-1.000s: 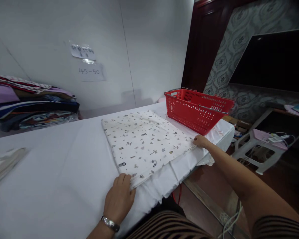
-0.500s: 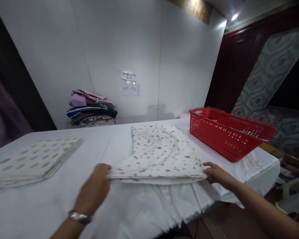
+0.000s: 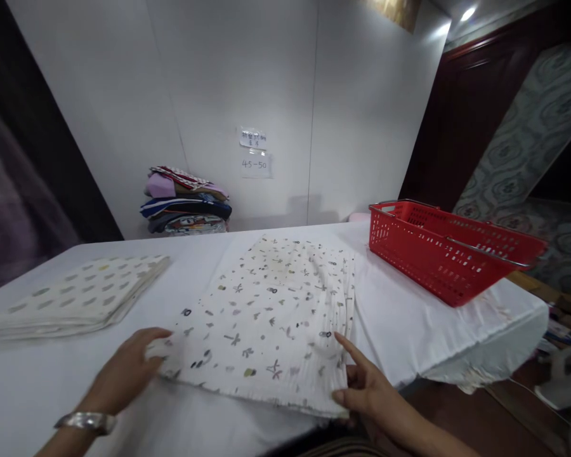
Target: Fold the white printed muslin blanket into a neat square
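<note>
A thin white cloth (image 3: 261,317) with a small grey and olive print lies spread on the table, its near edge toward me and gathered into creases on the right. My left hand (image 3: 126,368), with a silver bracelet at the wrist, is closed on the cloth's near left corner. At the near right corner my right hand (image 3: 374,390) grips the edge, thumb on top and index finger stretched along the fabric; its other fingers are partly hidden. To the left lies a folded cream cloth (image 3: 83,292) with grey spots, touched by neither hand.
A red perforated basket (image 3: 447,251) with metal handles stands on the right of the white-covered table (image 3: 385,317). Folded fabrics (image 3: 188,203) are stacked by the back wall, beside paper labels (image 3: 255,165). The table's right end drops off to a cluttered floor.
The near edge of the printed cloth has come closer to me and spread to the left. Both hands have moved nearer, the left one outward, the right one inward. The view has shifted slightly.
</note>
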A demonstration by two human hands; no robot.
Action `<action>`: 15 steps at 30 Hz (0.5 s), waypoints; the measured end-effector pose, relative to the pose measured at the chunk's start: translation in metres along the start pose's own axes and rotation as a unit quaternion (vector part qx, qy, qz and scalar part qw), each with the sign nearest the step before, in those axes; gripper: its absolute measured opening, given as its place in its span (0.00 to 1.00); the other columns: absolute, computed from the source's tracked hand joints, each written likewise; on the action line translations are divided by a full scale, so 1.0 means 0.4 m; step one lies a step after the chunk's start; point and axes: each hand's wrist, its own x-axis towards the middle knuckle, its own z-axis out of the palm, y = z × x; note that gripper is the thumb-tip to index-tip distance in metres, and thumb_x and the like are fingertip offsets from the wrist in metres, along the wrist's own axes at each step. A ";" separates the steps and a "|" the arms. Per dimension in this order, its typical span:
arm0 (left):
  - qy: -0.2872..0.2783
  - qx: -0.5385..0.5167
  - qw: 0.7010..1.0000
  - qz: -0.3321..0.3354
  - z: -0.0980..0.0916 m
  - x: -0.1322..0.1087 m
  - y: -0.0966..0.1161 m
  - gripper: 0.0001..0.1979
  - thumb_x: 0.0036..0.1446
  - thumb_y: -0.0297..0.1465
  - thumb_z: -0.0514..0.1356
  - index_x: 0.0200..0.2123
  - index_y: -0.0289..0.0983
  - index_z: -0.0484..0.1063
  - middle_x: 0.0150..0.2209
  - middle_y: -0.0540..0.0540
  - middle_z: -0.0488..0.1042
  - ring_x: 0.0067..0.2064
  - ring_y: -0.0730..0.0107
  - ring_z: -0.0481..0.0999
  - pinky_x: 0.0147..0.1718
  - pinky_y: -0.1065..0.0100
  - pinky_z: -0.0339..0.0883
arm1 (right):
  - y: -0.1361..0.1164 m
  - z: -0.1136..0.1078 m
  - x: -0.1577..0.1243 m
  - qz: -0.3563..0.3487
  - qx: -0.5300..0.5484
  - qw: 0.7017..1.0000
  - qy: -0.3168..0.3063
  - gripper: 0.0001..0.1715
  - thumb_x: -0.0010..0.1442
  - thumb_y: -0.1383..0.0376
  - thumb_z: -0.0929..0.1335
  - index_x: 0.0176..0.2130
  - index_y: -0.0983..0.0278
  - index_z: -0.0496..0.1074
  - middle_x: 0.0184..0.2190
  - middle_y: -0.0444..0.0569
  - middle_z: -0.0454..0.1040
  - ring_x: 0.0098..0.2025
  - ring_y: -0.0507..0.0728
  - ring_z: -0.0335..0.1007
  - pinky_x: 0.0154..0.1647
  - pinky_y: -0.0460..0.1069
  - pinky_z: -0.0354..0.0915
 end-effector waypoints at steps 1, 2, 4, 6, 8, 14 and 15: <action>-0.019 -0.054 0.997 0.043 -0.002 -0.023 0.063 0.16 0.53 0.29 0.45 0.43 0.43 0.65 0.47 0.55 0.69 0.48 0.65 0.67 0.41 0.68 0.64 | -0.010 0.000 0.001 0.007 -0.002 1.000 0.011 0.62 0.45 0.61 0.74 0.65 0.53 0.35 0.29 0.41 0.71 0.23 0.52 0.67 0.18 0.45 0.64; -0.044 -0.092 0.990 0.101 -0.001 -0.050 0.134 0.14 0.54 0.34 0.49 0.44 0.44 0.65 0.48 0.53 0.69 0.49 0.64 0.67 0.43 0.66 0.64 | -0.021 0.003 0.003 0.012 -0.005 1.000 0.022 0.62 0.44 0.61 0.74 0.65 0.54 0.36 0.27 0.40 0.71 0.22 0.52 0.67 0.18 0.45 0.63; -0.075 -0.136 0.967 0.203 0.012 -0.108 0.284 0.16 0.51 0.38 0.56 0.44 0.43 0.66 0.49 0.47 0.68 0.50 0.60 0.66 0.48 0.61 0.61 | -0.042 0.013 0.014 0.008 -0.008 0.999 0.046 0.62 0.43 0.60 0.75 0.65 0.55 0.38 0.24 0.38 0.68 0.19 0.50 0.65 0.17 0.44 0.62; -0.140 -0.159 0.934 0.286 0.034 -0.155 0.417 0.19 0.46 0.38 0.61 0.43 0.42 0.66 0.46 0.46 0.69 0.47 0.60 0.67 0.45 0.62 0.62 | -0.058 0.028 0.031 -0.011 -0.014 0.998 0.061 0.61 0.43 0.60 0.75 0.65 0.56 0.41 0.21 0.35 0.65 0.16 0.48 0.61 0.14 0.43 0.59; -0.158 -0.166 0.926 0.302 0.057 -0.179 0.508 0.15 0.45 0.34 0.60 0.38 0.39 0.65 0.41 0.46 0.69 0.43 0.62 0.67 0.42 0.62 0.62 | -0.068 0.047 0.046 -0.034 -0.024 0.997 0.065 0.59 0.42 0.59 0.75 0.64 0.57 0.44 0.21 0.34 0.62 0.14 0.45 0.56 0.12 0.41 0.55; -0.120 -0.175 0.938 0.275 0.086 -0.160 0.540 0.09 0.43 0.21 0.51 0.30 0.39 0.61 0.34 0.45 0.69 0.37 0.63 0.67 0.34 0.63 0.59 | -0.091 0.059 0.056 -0.060 -0.073 0.995 0.031 0.54 0.45 0.56 0.74 0.63 0.59 0.49 0.20 0.35 0.63 0.13 0.44 0.52 0.10 0.41 0.52; -0.131 -0.189 0.932 0.281 0.085 -0.156 0.533 0.08 0.45 0.21 0.50 0.29 0.39 0.61 0.33 0.46 0.69 0.36 0.63 0.67 0.33 0.64 0.59 | -0.104 0.042 0.062 -0.057 -0.094 0.994 0.019 0.50 0.47 0.55 0.73 0.63 0.60 0.51 0.20 0.36 0.65 0.13 0.45 0.53 0.10 0.41 0.53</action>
